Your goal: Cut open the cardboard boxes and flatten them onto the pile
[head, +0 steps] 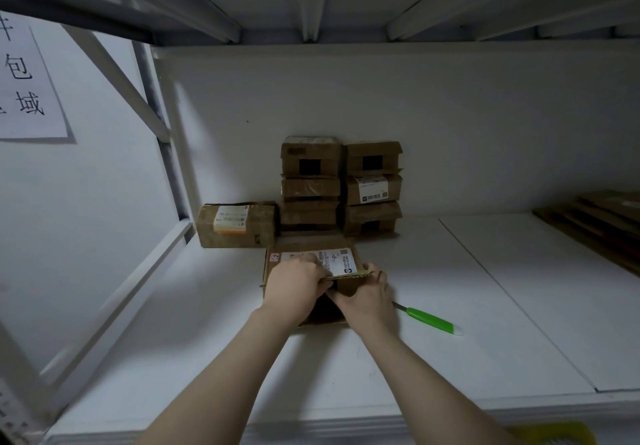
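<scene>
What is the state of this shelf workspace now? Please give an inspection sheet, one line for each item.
Surface: white shelf board, with a panel seam on the right.
Job's things: labelled box at the front, its near flap lifted; single box behind it on the left; stacked boxes in two stacks of three at the back wall; cardboard pile at far right; green-handled knife lying on the board, not held.
Clutter: yellow object at the bottom edge, unclear.
Hands: left hand and right hand both grip the labelled box's near flap.
Cables: nothing seen.
Surroundings: upper shelf overhead; paper sign on the left wall.
</scene>
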